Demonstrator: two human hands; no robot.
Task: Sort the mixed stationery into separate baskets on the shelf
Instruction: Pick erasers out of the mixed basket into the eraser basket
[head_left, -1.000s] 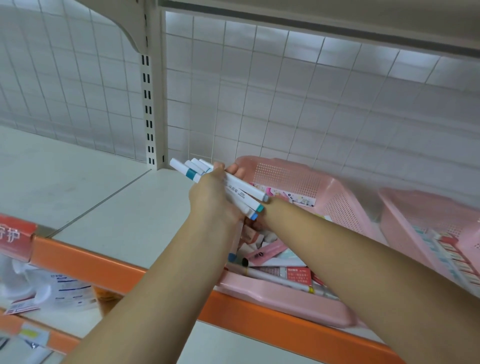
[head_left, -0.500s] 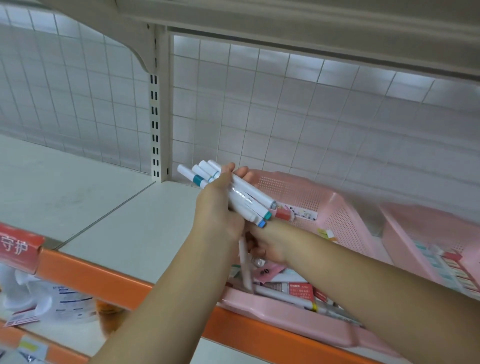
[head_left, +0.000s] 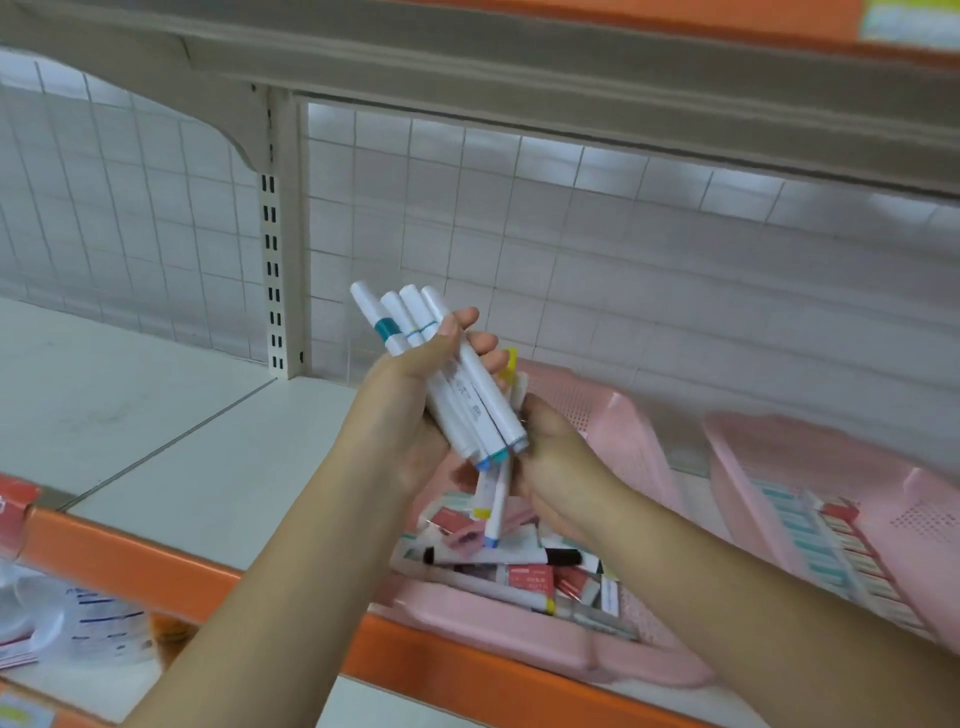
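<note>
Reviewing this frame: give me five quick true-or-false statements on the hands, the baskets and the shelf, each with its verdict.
1. The left hand grips a bundle of white markers. True.
2. The right hand holds nothing. False: it grips thin pens that point down towards the basket below.
3. Two pink baskets sit on the shelf. True: the near basket under the hands and the right basket beside it.
4. The near basket is empty. False: it holds mixed stationery.
5. The shelf's front edge is blue. False: it is orange.
</note>
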